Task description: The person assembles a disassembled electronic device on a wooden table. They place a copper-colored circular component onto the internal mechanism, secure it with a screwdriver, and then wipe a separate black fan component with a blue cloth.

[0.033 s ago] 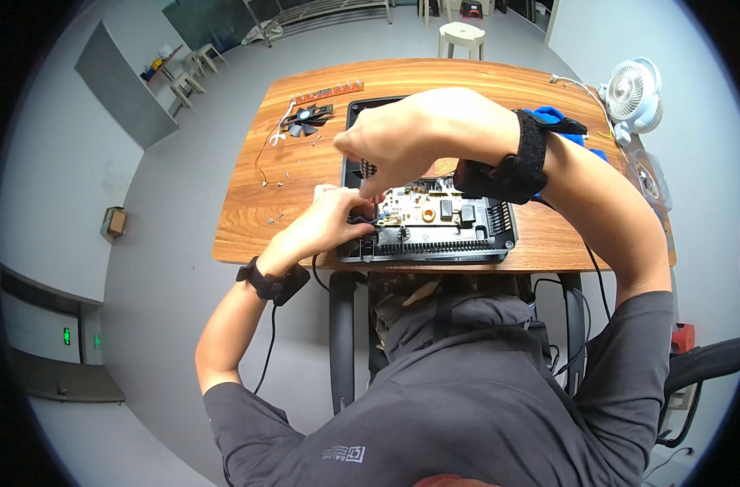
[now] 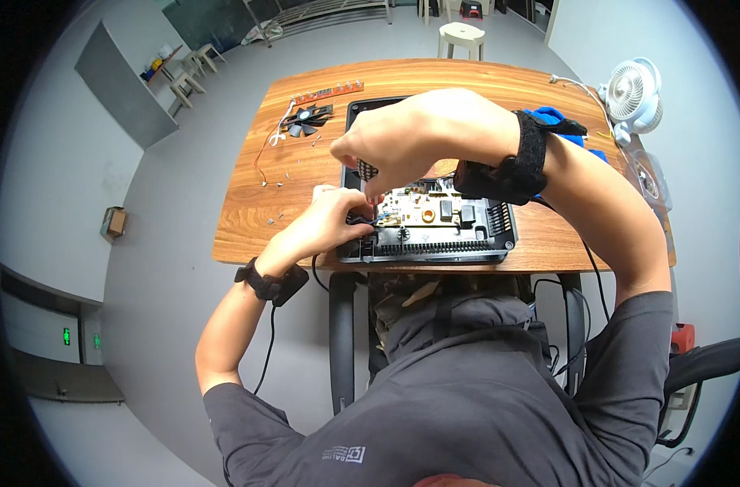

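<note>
A black appliance case [image 2: 500,253] lies opened on the table, with a pale circuit board [image 2: 418,213] inside it. Its near side has a row of black slots. My left hand [image 2: 337,215] is closed at the case's left end, thumb and fingers around dark wires [image 2: 363,218] that run to the board; the fingertips are partly hidden. Above it, my right hand [image 2: 402,138] is bent down and wrapped round a screwdriver with a black-and-white checkered handle [image 2: 367,169]. A red bit shows below that handle, near my left fingertips; the tool's tip is hidden.
At the table's far left lie a black fan [image 2: 306,122] and an orange strip board [image 2: 329,92] with wires. Several small screws [image 2: 279,184] are scattered left of the case. A blue cloth [image 2: 548,118] and a white desk fan [image 2: 634,93] are on the right.
My right hand has shifted very slightly left, and a little more of the checkered handle shows. My left hand stays at the same spot.
</note>
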